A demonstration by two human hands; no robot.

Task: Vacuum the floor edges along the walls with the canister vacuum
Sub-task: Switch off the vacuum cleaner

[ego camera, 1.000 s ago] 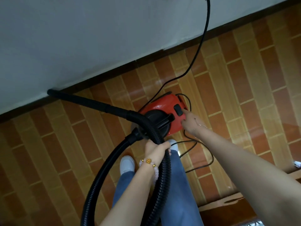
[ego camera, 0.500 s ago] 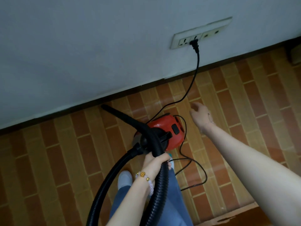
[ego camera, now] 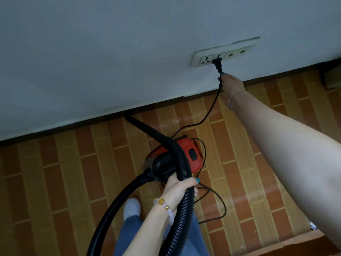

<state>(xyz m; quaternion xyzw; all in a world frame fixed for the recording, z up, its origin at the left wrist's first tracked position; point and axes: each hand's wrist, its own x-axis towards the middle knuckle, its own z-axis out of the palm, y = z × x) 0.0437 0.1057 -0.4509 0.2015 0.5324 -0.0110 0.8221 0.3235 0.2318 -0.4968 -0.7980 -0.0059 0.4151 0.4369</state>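
Observation:
A red and black canister vacuum (ego camera: 191,154) stands on the brown tiled floor near the wall. My left hand (ego camera: 180,187) grips its black ribbed hose (ego camera: 181,209), which loops down past my legs. The black nozzle (ego camera: 137,123) lies with its tip at the dark baseboard. My right hand (ego camera: 231,85) is stretched up to the wall and pinches the black power cord (ego camera: 212,109) just below its plug (ego camera: 218,64), which sits in the white wall socket strip (ego camera: 226,51).
The grey-white wall (ego camera: 110,52) meets the floor at a dark baseboard (ego camera: 55,130). Loose cord loops (ego camera: 219,202) lie on the tiles right of the vacuum. My jeans and a white shoe (ego camera: 132,207) are below. A wooden edge (ego camera: 276,248) shows at the bottom right.
My right hand left the vacuum's switch, rose across the floor and now pinches the cord under the plug. The view tilted upward, bringing the socket into sight. My left hand kept hold of the hose.

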